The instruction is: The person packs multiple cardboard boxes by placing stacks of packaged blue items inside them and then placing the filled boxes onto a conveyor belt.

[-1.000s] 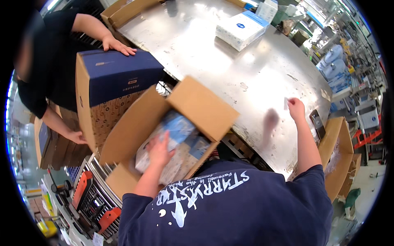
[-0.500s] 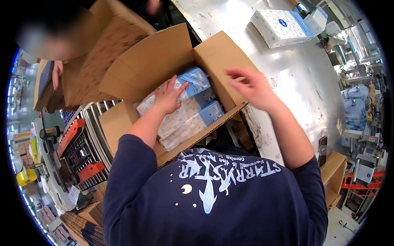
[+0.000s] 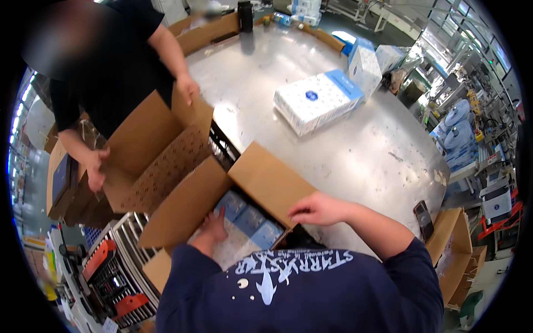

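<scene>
My left hand (image 3: pixel 215 226) lies inside an open brown cardboard box (image 3: pixel 180 213), its fingers apart against wrapped tissue packs (image 3: pixel 251 219) standing in a row. The packs are white with blue ends; my forearm and shirt hide part of them. My right hand (image 3: pixel 319 210) is over the near end of the box's right flap (image 3: pixel 272 175), fingers loosely bent with nothing visible in them. Whether it touches the flap I cannot tell.
Across on the left, a person in black holds another open carton (image 3: pixel 150 144). White-and-blue packages (image 3: pixel 313 102) lie on the metal table (image 3: pixel 355 161). A phone (image 3: pixel 423 219) rests at the table's right edge, beside a carton (image 3: pixel 452 250). A roller conveyor (image 3: pixel 129 244) is left.
My view has tilted up, showing more table and the person with the carton. My left hand stays on the packs; my right hand's fingers have drawn closer together by the flap.
</scene>
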{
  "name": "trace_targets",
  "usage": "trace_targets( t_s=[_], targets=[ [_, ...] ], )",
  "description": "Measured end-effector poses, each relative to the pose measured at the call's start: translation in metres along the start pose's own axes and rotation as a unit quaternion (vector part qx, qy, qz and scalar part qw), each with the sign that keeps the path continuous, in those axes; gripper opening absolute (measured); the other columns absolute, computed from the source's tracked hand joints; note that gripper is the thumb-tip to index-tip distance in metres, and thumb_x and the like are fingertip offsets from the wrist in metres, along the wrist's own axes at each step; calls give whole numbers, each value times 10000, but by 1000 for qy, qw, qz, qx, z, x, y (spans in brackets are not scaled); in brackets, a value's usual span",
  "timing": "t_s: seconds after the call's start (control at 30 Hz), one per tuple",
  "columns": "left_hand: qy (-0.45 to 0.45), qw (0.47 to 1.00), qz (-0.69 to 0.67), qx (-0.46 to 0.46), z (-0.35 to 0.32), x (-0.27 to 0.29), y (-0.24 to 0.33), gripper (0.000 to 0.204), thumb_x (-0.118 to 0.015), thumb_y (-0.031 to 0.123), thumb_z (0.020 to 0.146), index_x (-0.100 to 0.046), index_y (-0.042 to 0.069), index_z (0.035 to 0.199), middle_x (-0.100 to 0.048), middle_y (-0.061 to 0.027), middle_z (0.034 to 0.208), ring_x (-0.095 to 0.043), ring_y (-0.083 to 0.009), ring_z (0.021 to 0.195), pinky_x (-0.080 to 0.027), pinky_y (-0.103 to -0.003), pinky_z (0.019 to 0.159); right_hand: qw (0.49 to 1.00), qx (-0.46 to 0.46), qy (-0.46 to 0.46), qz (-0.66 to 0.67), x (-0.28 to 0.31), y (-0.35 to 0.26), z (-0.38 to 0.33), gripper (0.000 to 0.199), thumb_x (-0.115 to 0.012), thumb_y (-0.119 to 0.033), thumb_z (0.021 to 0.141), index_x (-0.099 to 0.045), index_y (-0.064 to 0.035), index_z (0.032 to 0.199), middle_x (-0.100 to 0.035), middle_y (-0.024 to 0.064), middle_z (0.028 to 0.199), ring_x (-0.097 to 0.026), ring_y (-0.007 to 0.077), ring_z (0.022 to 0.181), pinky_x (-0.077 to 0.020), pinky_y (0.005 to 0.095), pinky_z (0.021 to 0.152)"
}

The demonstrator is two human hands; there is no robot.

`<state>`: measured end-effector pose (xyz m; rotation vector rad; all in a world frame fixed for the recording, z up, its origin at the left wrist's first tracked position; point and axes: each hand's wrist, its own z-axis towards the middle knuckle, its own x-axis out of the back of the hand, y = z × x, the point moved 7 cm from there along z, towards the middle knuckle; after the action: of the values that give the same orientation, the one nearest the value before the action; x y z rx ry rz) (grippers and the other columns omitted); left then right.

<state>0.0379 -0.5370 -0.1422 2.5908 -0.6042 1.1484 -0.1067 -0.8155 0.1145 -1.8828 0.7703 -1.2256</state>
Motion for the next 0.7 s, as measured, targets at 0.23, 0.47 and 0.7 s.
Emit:
trace_targets(
  t_s=[0.23,0.47,0.7],
  targets=[
    [78,981,-135,-119,-17,-36,-13,713,-673,236,743,-411,164,1403,-249,-254,1474,-261,-414,1362,-278,-462,1096,866,-84,336,-361,208,66,93,506,-632,-399,805,-594,-111,1219,-553,140,1270,-485,292,1212,-404,429,992],
    [211,886,-359,-202,-58,147,41,393,-633,57,817,-585,22,1205,-611,-137,1162,-609,-234,1043,-487,-326,897,861,-85,323,-384,207,105,118,636,-583,-554,775,-574,-146,1263,-516,132,1312,-460,281,1226,-365,462,1005],
    [269,829,-305,-383,-9,310,242,532,-624,145,853,-459,48,1349,-362,-220,1429,-372,-348,1316,-324,-390,1070,933,-67,290,-202,205,124,25,567,-642,-482,769,-612,-131,1213,-578,124,1234,-475,319,1205,-355,463,1006]
  ],
)
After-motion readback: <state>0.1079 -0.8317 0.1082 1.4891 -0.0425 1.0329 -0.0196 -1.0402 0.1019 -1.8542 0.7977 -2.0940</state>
